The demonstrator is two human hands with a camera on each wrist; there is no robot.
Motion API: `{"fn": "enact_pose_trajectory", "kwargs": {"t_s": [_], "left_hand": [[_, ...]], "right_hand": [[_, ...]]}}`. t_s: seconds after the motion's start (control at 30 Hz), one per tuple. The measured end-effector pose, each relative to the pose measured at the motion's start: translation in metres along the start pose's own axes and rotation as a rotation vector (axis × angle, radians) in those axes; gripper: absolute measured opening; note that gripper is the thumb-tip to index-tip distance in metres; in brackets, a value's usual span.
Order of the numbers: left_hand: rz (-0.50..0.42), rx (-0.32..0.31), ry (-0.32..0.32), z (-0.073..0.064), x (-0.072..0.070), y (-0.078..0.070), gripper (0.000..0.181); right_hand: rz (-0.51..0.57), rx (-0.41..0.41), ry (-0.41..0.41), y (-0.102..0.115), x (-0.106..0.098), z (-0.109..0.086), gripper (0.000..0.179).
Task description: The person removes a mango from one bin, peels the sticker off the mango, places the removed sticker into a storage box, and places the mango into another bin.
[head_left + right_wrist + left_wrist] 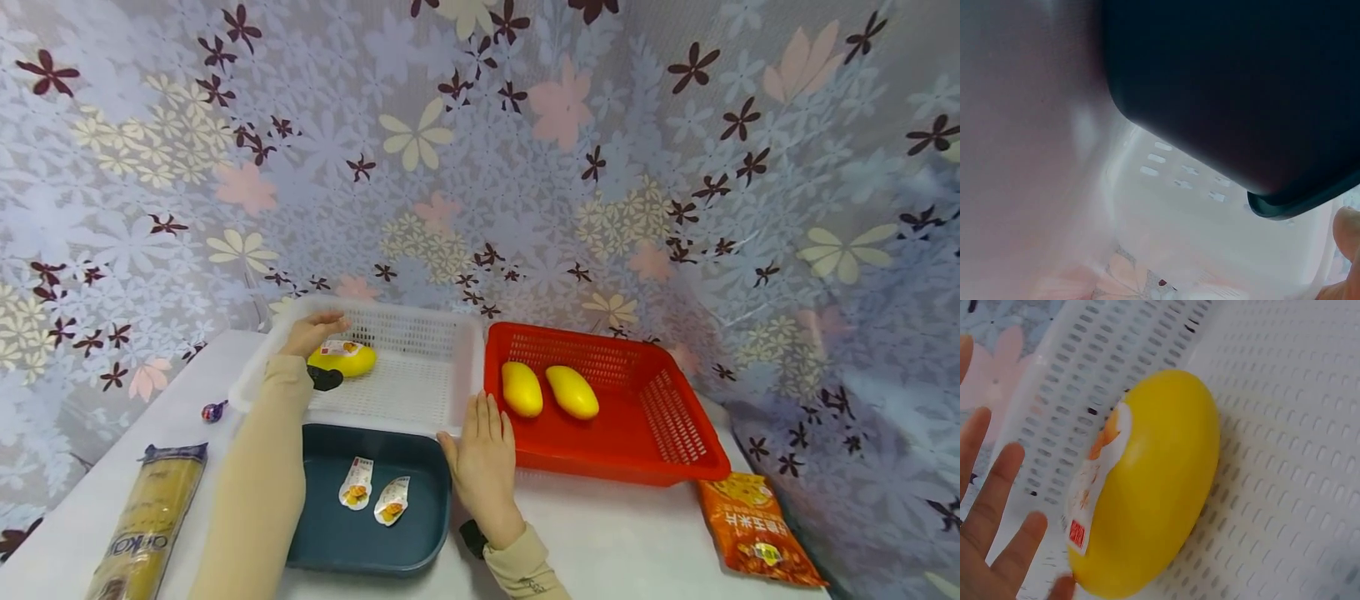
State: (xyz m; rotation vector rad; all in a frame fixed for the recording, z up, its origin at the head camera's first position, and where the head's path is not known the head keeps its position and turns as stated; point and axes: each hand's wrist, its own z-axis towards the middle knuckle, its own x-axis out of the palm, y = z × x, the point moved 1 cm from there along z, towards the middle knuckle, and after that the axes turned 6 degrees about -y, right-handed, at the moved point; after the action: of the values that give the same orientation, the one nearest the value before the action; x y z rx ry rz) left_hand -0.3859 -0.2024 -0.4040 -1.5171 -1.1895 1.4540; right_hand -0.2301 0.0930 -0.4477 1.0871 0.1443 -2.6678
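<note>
A yellow mango (362, 362) with a printed label (1100, 478) on its side lies in the white perforated basket (405, 396). My left hand (306, 335) is over the basket's left part, right beside that mango. In the left wrist view its fingers (996, 494) are spread, and only the lowest fingertip comes near the fruit. My right hand (483, 471) lies with straight fingers at the seam between the white basket and the red basket (600, 467). Two plain mangoes (522, 389) sit in the red basket's left half.
In front of the white basket stands a dark blue tray (330, 537) holding two stickers (356, 483). To the left are a wrapped lollipop (213, 412) and a pasta packet (146, 525). An orange snack bag (757, 529) lies at the right. A flowered curtain (480, 167) rises behind.
</note>
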Motion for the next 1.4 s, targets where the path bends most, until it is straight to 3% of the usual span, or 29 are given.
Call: {"fn": "enact_pose_trajectory", "kwargs": {"t_s": [0.3, 0.4, 0.53, 0.6, 0.73, 0.9, 1.13, 1.4], "left_hand": [[0.174, -0.038, 0.133, 0.008, 0.002, 0.007, 0.065], [0.226, -0.038, 0.255, 0.012, 0.007, 0.01, 0.064], [0.36, 0.015, 0.441, 0.013, 0.012, 0.012, 0.061], [0.425, 0.026, 0.478, 0.012, 0.016, 0.01, 0.062], [0.498, 0.012, 0.459, 0.013, 0.024, 0.01, 0.068], [0.506, -0.006, 0.397, 0.019, 0.034, 0.014, 0.071], [0.43, 0.128, 0.322, 0.007, 0.03, -0.003, 0.067], [0.305, 0.181, 0.239, 0.006, 0.029, -0.017, 0.069]], "right_hand": [[0.005, 0.005, 0.005, 0.0, -0.002, 0.002, 0.066], [0.004, 0.012, 0.026, 0.0, -0.002, 0.002, 0.066], [0.005, 0.019, 0.04, 0.001, -0.003, 0.003, 0.066], [0.007, 0.02, 0.047, 0.0, -0.003, 0.003, 0.066], [0.013, 0.02, 0.053, 0.001, -0.002, 0.003, 0.066], [0.011, 0.024, 0.049, 0.0, -0.002, 0.003, 0.066], [0.02, 0.022, 0.038, 0.001, -0.001, 0.003, 0.066], [0.016, 0.026, 0.039, 0.0, -0.002, 0.003, 0.066]]}}
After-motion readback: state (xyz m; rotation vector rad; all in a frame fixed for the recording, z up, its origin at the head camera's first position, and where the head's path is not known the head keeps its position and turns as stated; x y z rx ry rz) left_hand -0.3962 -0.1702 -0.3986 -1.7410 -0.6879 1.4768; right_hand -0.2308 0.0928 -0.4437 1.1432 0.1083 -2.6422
